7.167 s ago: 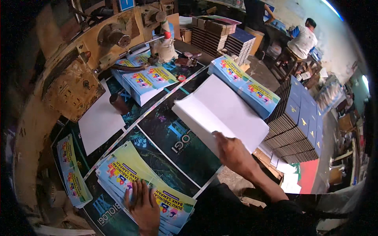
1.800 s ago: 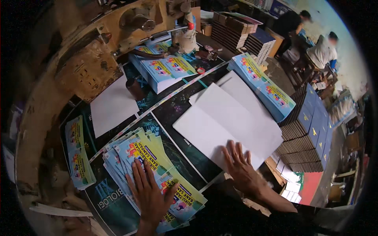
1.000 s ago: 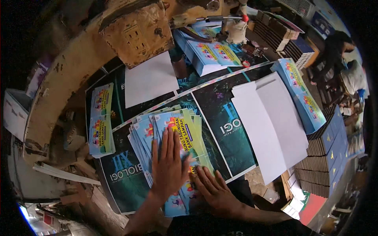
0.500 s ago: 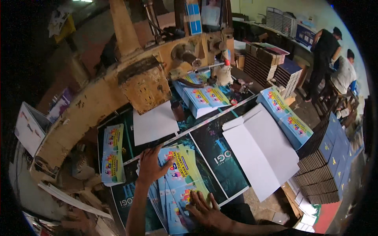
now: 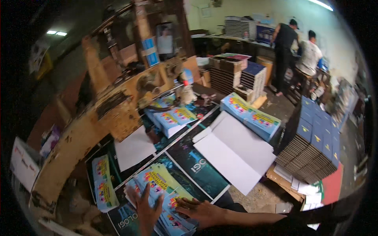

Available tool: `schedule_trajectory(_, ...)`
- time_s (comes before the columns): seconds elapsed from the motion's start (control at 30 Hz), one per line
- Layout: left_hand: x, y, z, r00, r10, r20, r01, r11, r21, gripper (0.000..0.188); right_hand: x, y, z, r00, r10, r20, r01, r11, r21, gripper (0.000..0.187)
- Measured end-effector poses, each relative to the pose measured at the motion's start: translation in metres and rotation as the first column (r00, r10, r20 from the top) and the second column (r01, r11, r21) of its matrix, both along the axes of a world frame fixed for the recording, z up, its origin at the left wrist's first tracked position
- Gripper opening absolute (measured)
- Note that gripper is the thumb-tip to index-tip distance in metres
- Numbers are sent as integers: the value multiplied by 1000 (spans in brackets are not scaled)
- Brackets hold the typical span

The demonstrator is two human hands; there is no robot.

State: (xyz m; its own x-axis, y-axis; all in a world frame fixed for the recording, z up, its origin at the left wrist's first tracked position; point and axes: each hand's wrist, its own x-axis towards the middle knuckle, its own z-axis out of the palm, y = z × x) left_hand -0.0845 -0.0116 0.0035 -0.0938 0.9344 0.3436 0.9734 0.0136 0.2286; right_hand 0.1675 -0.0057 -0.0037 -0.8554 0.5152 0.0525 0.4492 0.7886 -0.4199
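A pile of blue and green printed covers, slightly fanned, lies in front of me on dark green poster sheets. My left hand touches the pile's left side with its fingers spread. Across the lower right part of the pile lies my right hand, fingers stretched over the top cover. A neat stack of the same covers stands to the left. Another stack sits beyond, beside the machine, and a further one at the right.
A worn, tan metal machine curves along the left and far side. White sheets lie right of the pile, and one white sheet under the machine's head. Tall stacks of navy books stand at the right. Two people are in the background.
My view has turned right and up, so the scene sits further left and lower. My left hand has slid from the pile's top toward its left side. The right hand stays on the covers.
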Motion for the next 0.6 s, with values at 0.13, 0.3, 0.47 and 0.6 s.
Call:
schedule_trajectory(0.13, 20, -12, -11, 999, -54, 9, 54, 998, 29, 68, 9, 8, -6, 986, -37, -160, -6, 965, -262, 119)
schedule_trajectory(0.3, 28, -23, -22, 997, 73, -21, -72, 996, 45, 62, -21, 45, -19, 936, -329, -122, 258, 880, -398, 116)
schedule_trajectory(0.47, 38, -27, -30, 985, 168, 27, -168, 986, 6, 58, -44, 40, -33, 932, -337, -134, 281, 905, -321, 111)
schedule_trajectory(0.6, 24, -19, -34, 973, 229, 40, -230, 973, 25, 55, -56, 49, -22, 942, -328, -75, 313, 936, -162, 97)
